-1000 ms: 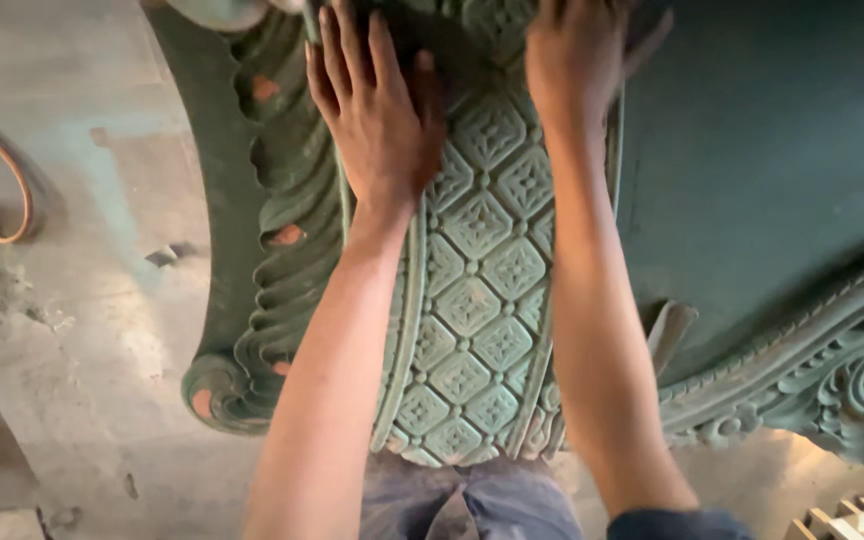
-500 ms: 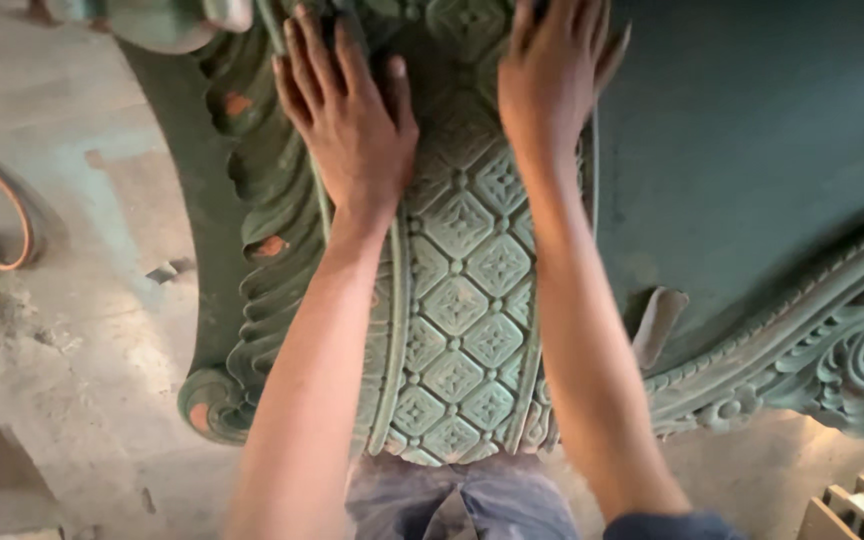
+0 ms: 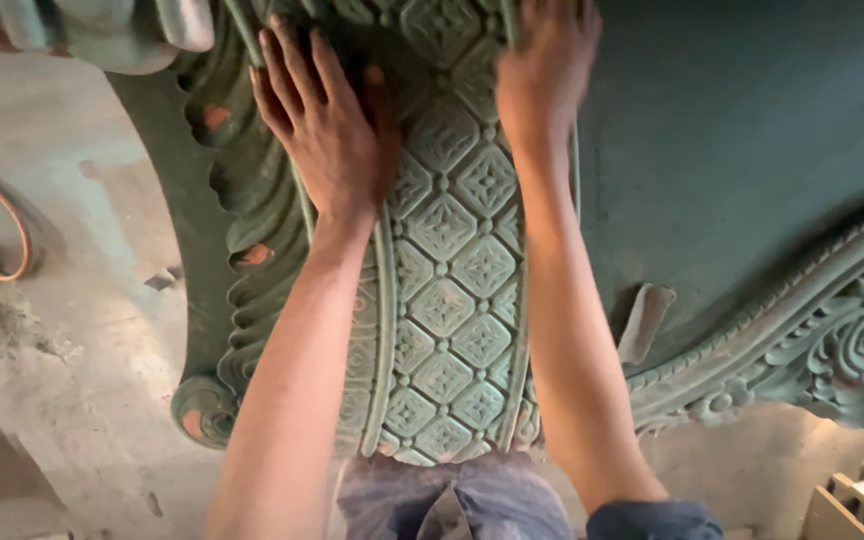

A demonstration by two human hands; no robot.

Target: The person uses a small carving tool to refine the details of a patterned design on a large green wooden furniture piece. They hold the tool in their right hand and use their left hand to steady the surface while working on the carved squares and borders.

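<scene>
Green carved panel (image 3: 452,290), long axis running straight away from the body, right under both palms: left hand (image 3: 327,130) spread flat on its leafy left border, right hand (image 3: 542,70) flat at the lattice's far right edge, fingers blurred; diamond lattice, dusty, chipped orange.

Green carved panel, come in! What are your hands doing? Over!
Left hand flat on green carved panel. Right hand pressing its top. Both open. Small scrap beside.

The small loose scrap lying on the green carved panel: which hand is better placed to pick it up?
Probably the right hand: its forearm passes just beside the small flat scrap on the green carved panel. The left hand lies farther away, across the diamond-patterned band.
</scene>
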